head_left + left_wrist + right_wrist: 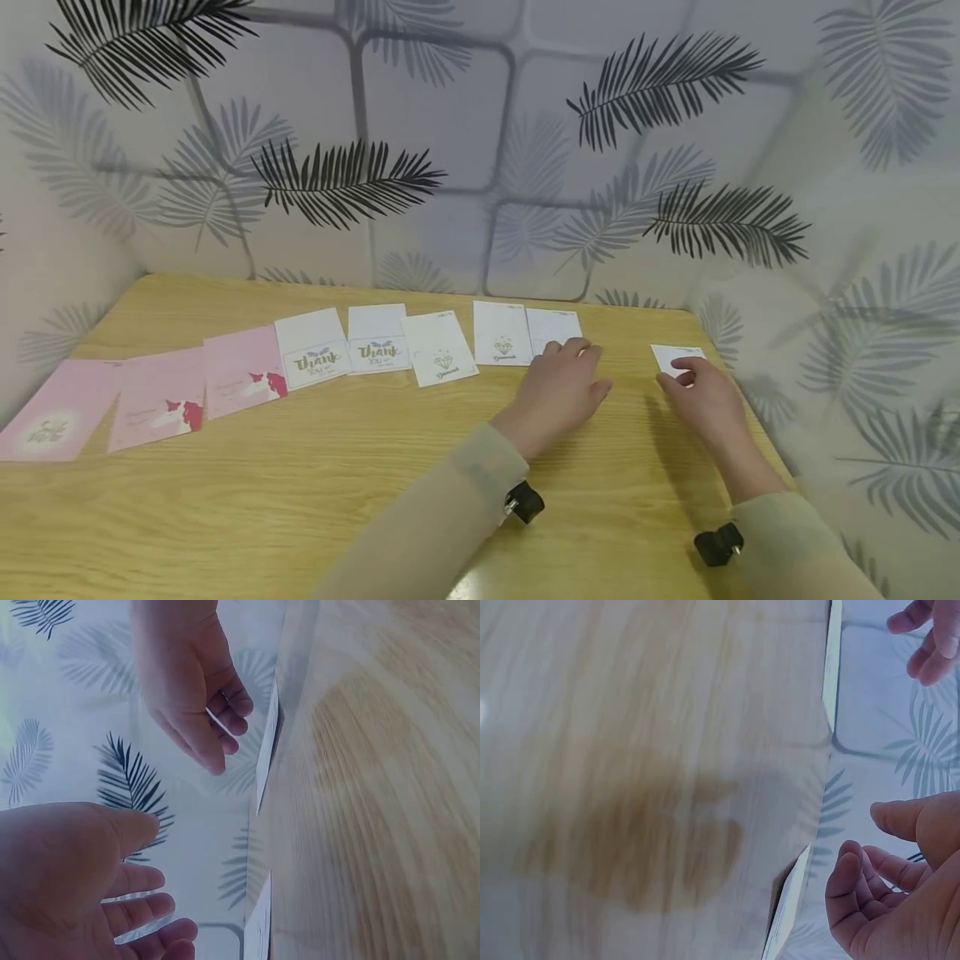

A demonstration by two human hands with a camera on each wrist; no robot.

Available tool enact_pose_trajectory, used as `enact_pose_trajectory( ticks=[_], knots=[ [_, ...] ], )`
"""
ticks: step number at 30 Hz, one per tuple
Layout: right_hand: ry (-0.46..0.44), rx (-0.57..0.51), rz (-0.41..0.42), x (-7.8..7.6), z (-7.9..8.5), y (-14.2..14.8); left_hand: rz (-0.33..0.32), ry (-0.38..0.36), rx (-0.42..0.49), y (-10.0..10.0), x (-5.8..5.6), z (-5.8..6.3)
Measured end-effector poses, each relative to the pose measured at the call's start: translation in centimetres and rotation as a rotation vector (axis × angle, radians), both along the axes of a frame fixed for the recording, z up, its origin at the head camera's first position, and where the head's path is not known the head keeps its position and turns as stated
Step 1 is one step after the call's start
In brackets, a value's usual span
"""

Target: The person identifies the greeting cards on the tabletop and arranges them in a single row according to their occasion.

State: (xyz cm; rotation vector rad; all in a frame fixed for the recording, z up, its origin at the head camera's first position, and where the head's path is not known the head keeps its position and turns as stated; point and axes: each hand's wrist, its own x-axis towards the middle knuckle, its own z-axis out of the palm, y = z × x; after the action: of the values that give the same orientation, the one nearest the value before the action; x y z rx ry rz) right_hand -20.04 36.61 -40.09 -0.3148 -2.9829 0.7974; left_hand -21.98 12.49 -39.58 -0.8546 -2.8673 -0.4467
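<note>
My left hand (553,385) hovers with relaxed fingers near the rightmost card (553,322) of the row, partly covering it in the head view. Beside that card lies a white card with a gold diamond print (502,333). On the right, my right hand (705,404) is above a separate white card (667,357), hiding part of it. The right wrist view shows a gap between thumb and loosely bent fingers of the right hand (907,877), holding nothing. Nothing is held by the left hand (82,877) in the left wrist view either.
Further left in the row are another diamond card (441,348), two white "Thank you" cards (378,337), two pink unicorn cards (243,371) and a pink card with gold lettering (60,408). They lie on a wooden table (300,500) against a leaf-patterned backdrop (435,108).
</note>
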Motion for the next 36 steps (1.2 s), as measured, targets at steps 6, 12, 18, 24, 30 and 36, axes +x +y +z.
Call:
enact_pose_trajectory(
  ticks=[6,12,18,24,30,36],
  knots=[
    [0.002,-0.071,0.053,-0.3,0.0,-1.9,0.031,-0.022,0.035,-2.0,-0.2,-0.4],
    [-0.013,-0.134,0.081,-0.7,0.2,-3.7,0.072,-0.070,0.064,-3.5,-0.7,-1.0],
    [-0.025,-0.190,0.085,-1.4,0.2,-5.2,0.103,-0.080,0.061,-4.4,-1.2,-1.7],
    [-0.054,-0.240,0.067,-2.1,0.2,-6.7,0.104,-0.090,0.050,-4.8,-1.5,-2.2],
    [-0.094,-0.274,0.050,-2.7,0.0,-7.4,0.108,-0.065,0.015,-5.1,-1.8,-2.6],
    [-0.124,-0.279,0.034,-3.5,-0.4,-7.6,0.106,-0.061,-0.048,-5.1,-2.0,-2.8]
  ],
)
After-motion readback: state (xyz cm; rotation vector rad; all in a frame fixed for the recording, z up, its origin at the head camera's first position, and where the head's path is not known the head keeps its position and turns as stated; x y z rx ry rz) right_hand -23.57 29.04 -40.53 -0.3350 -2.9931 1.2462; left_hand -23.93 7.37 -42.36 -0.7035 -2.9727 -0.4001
